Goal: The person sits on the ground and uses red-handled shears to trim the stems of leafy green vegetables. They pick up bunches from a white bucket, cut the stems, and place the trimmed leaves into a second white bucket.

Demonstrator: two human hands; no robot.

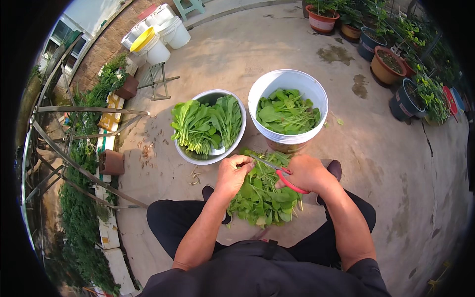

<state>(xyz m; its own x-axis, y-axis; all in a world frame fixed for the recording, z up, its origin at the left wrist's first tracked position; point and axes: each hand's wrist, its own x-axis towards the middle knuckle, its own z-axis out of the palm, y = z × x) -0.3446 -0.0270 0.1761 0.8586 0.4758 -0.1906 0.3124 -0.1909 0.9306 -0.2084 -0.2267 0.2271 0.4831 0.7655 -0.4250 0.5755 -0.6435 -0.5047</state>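
My right hand [305, 173] grips a pair of scissors [289, 182] with red handles, their blades pointing left towards my left hand [235, 171]. The fingertips of my left hand are pinched together close to the scissor tips; whether something small is between them, I cannot tell. Below both hands, a pile of leafy greens [265, 200] lies on the ground between my feet. Beyond it to the left, a metal basin [243, 126] holds bunches of greens [196, 124]. A white plastic bucket [288, 139] with loose leafy greens [284, 111] inside stands beside the basin, to its right.
White buckets [157, 52], one with a yellow item on top, stand at the upper left near a small folding stool [159, 80]. Metal bars [92, 110] reach in from the left. Potted plants [387, 65] line the upper right. Dry scraps [146, 150] lie left of the basin.
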